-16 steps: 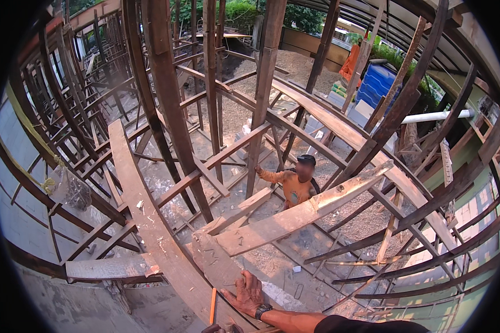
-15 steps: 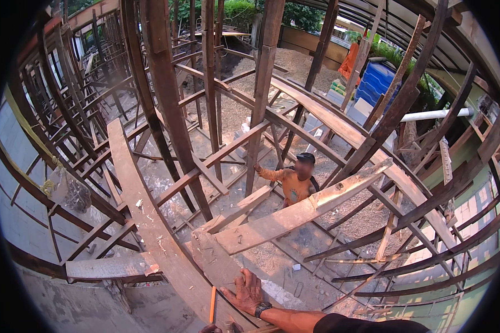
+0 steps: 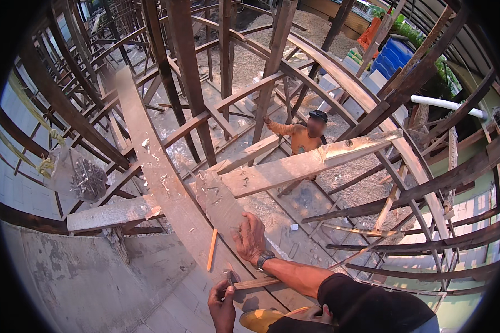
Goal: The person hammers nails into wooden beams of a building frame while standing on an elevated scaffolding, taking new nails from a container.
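My right hand (image 3: 250,238), with a dark watch at the wrist, rests palm down on a short grey board (image 3: 221,202), fingers spread. This board lies alongside a long curved plank (image 3: 169,194) sprinkled with wood chips. An orange pencil (image 3: 211,250) lies on the plank, left of my right hand. My left hand (image 3: 222,305) is closed at the metal-head end of what looks like a hammer (image 3: 256,283), whose wooden handle points right across the boards. Its grip is partly hidden. Bent nails stick out of the crossing beam (image 3: 283,171) beyond.
A person in orange (image 3: 305,136) stands below among the timbers, one hand on a post (image 3: 272,72). A clear bag of nails (image 3: 83,177) hangs at left. Dark posts and rails surround the boards. A yellow rounded thing (image 3: 260,319) shows at the lower edge.
The view has tilted downward, so things appear higher or shifted. My left hand and the hammer now show more fully. My right hand stays on the short board.
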The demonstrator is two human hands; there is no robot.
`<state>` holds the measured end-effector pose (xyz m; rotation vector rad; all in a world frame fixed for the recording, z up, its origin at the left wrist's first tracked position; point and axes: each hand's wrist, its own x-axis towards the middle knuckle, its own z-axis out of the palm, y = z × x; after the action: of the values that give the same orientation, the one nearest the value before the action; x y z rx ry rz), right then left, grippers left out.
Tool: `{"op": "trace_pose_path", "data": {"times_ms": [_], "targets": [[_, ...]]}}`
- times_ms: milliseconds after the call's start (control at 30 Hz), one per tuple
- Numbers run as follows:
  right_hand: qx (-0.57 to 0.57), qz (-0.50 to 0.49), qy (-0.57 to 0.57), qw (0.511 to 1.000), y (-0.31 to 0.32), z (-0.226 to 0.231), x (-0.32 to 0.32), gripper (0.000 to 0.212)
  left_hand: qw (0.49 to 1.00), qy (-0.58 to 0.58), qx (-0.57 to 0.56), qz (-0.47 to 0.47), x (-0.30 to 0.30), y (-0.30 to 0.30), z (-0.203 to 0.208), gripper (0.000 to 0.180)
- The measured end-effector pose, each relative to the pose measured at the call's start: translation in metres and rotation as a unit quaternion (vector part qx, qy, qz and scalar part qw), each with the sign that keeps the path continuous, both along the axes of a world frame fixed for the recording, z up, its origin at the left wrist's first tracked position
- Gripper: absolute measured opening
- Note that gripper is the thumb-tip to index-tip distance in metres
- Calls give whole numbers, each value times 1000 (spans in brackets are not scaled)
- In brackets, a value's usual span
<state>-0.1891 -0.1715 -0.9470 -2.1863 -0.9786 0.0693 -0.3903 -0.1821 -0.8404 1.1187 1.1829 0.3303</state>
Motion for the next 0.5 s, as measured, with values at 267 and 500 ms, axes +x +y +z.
{"op": "trace_pose_path", "data": {"times_ms": [267, 500], "targets": [[-13, 334, 350, 875, -32, 66, -90, 32, 988, -21, 5, 154, -17, -3, 9, 34], [-28, 406, 455, 792, -42, 80, -110, 31, 981, -8, 67, 184, -52, -11, 9, 29]]}}
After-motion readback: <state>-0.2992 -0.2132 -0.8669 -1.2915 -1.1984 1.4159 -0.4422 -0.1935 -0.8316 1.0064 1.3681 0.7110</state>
